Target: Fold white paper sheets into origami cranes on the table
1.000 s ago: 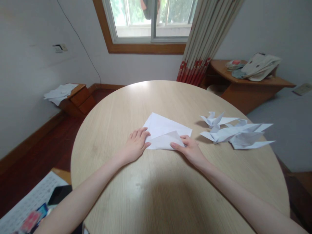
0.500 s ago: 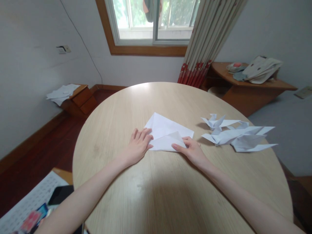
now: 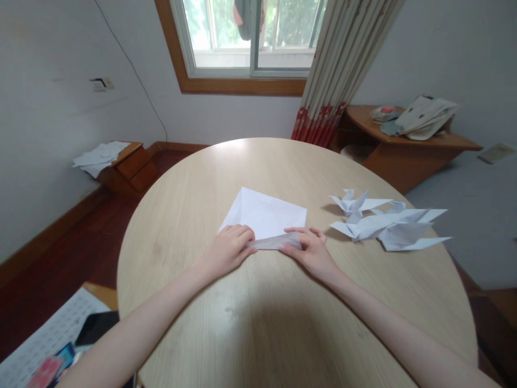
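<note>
A white sheet of paper (image 3: 266, 212) lies on the round wooden table (image 3: 194, 188), with a strip along its near edge folded up. At the left end of that strip, my left hand (image 3: 229, 248) has its fingers over the paper and its thumb at the near edge. My right hand (image 3: 313, 251) pinches the right end of the raised strip between thumb and fingers. Both hands partly cover the fold. To the right, apart from my hand, stand several folded white paper birds (image 3: 383, 223), close together.
Beyond the table are a window, a curtain (image 3: 329, 81) and a corner desk (image 3: 416, 137) with a cloth bag (image 3: 428, 116). A small drawer cabinet (image 3: 135, 164) holds papers at the left. A black phone (image 3: 97, 327) lies at lower left beside my left forearm.
The paper has shifted left and its near flap is now a narrow raised strip. My left hand has moved down onto the near edge, and my right hand has a new hold on the strip.
</note>
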The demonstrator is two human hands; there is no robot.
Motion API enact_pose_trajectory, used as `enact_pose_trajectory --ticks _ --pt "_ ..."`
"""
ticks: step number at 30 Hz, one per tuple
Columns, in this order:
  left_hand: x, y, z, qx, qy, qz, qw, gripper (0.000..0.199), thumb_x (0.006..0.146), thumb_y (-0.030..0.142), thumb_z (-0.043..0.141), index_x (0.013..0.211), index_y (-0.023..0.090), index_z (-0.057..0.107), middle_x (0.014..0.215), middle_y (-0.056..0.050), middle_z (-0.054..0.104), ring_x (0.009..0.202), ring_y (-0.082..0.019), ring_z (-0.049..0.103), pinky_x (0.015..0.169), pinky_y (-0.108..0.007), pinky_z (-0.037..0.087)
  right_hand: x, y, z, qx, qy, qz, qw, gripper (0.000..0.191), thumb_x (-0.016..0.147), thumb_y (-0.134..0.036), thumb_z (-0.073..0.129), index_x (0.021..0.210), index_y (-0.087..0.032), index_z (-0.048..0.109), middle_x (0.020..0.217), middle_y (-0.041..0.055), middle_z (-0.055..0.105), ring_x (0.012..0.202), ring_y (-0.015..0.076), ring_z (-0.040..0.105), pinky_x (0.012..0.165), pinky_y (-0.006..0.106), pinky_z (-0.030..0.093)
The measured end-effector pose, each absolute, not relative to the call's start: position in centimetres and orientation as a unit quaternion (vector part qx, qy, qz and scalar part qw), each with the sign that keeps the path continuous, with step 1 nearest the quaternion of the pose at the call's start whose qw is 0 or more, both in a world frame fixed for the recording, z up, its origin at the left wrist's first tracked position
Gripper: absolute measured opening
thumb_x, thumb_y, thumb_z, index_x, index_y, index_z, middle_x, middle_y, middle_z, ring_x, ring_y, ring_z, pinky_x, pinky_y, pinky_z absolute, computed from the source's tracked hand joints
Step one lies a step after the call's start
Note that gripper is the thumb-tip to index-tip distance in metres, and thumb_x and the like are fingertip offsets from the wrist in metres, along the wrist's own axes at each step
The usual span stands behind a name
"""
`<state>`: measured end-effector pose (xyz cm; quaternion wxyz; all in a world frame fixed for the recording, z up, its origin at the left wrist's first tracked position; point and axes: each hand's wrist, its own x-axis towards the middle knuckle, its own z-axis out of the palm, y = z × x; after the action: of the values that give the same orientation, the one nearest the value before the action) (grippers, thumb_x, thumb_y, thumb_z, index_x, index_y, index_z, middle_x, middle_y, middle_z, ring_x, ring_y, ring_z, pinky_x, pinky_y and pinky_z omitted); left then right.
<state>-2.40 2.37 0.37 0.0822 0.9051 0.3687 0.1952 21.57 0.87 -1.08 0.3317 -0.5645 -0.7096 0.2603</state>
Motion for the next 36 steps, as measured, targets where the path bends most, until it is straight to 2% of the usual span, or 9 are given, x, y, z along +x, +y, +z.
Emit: enact_pose_trajectory --ticks 2,5,11,15,21,25,29,33,36 --pt "-2.4 2.4 0.1 0.914 0.335 0.205 0.103 0.013 0.094 0.024 0.051 0.095 0.017 0.062 0.098 -0.006 0.067 0.09 -0.02 0.06 0.077 -0.033 0.049 21.6 0.8 -1.2 -0.547 -0.723 0.259 0.333 0.016 0.079 -0.04 0.064 0.073 -0.028 0.073 0.094 0.0023 0.076 0.11 0.0304 0.06 0.103 0.058 0.012" --pt "-2.6 2.5 -0.3 0.918 0.304 0.22 0.127 0.021 0.095 0.018 0.048 0.1 0.019 0.068 0.104 -0.005 0.069 0.096 -0.019 0.061 0.083 -0.031 0.05 21.6 0.8 -1.6 -0.527 -0.744 0.24 0.333 0.015 0.083 -0.034 0.061 0.076 -0.03 0.074 0.09 0.0012 0.077 0.109 0.0299 0.061 0.103 0.058 0.011" --pt "-2.7 2.3 0.2 0.928 0.313 0.161 0.123 0.026 0.095 0.022 0.05 0.114 0.024 0.068 0.126 -0.005 0.064 0.113 -0.021 0.057 0.095 -0.038 0.05 22.2 0.9 -1.6 -0.505 -0.796 0.142 0.3 0.02 0.082 -0.019 0.058 0.083 -0.03 0.076 0.103 0.0044 0.075 0.11 0.0299 0.059 0.096 0.057 0.023" --pt "-2.4 2.0 0.7 0.931 0.333 0.108 0.097 0.03 0.094 0.028 0.054 0.122 0.023 0.063 0.138 -0.008 0.054 0.124 -0.024 0.051 0.102 -0.041 0.045 22.7 0.2 0.4 -0.451 -0.861 0.062 0.225 0.038 0.075 -0.002 0.052 0.097 -0.025 0.073 0.116 0.0066 0.07 0.11 0.0294 0.058 0.092 0.055 0.034" --pt "-1.9 1.5 -0.1 0.923 0.366 0.091 0.077 0.04 0.096 0.036 0.049 0.133 0.02 0.053 0.148 -0.009 0.042 0.137 -0.023 0.039 0.11 -0.038 0.038 21.9 -2.0 1.6 -0.379 -0.909 0.037 0.172 0.032 0.089 -0.014 0.05 0.118 -0.017 0.065 0.119 0.013 0.068 0.106 0.0255 0.063 0.088 0.043 0.052" --pt "-1.8 1.3 -0.4 0.925 0.367 0.078 0.066 0.042 0.097 0.035 0.047 0.135 0.018 0.05 0.149 -0.011 0.04 0.139 -0.024 0.036 0.111 -0.038 0.036 20.9 -2.4 0.2 -0.359 -0.92 -0.058 0.148 0.032 0.091 -0.012 0.045 0.116 -0.007 0.064 0.117 0.0197 0.067 0.109 0.0285 0.063 0.087 0.041 0.055" --pt "-2.0 1.3 -0.1 0.93 0.358 0.062 0.047 0.04 0.097 0.024 0.043 0.136 0.018 0.048 0.148 -0.01 0.042 0.137 -0.022 0.038 0.111 -0.036 0.036 20.5 -2.5 -0.7 -0.356 -0.919 -0.124 0.116 0.041 0.083 0.0 0.04 0.116 -0.006 0.064 0.117 0.0194 0.067 0.11 0.0278 0.063 0.077 0.035 0.058" --pt "-2.3 1.3 0.5 0.932 0.355 0.062 0.029 0.04 0.093 0.011 0.039 0.129 0.017 0.055 0.139 -0.009 0.053 0.129 -0.021 0.05 0.105 -0.036 0.043 20.4 -2.4 -0.7 -0.355 -0.916 -0.139 0.127 0.04 0.081 0.0 0.039 0.111 -0.005 0.066 0.114 0.0199 0.068 0.106 0.0284 0.064 0.074 0.035 0.058" --pt "-2.6 1.2 1.0 0.926 0.37 0.081 0.01 0.036 0.09 0.009 0.04 0.117 0.017 0.063 0.127 -0.01 0.063 0.118 -0.022 0.06 0.097 -0.037 0.049 20.1 -2.3 -0.5 -0.372 -0.908 -0.111 0.155 0.035 0.085 -0.003 0.039 0.105 -0.009 0.067 0.109 0.0185 0.07 0.102 0.0273 0.066 0.076 0.036 0.057"
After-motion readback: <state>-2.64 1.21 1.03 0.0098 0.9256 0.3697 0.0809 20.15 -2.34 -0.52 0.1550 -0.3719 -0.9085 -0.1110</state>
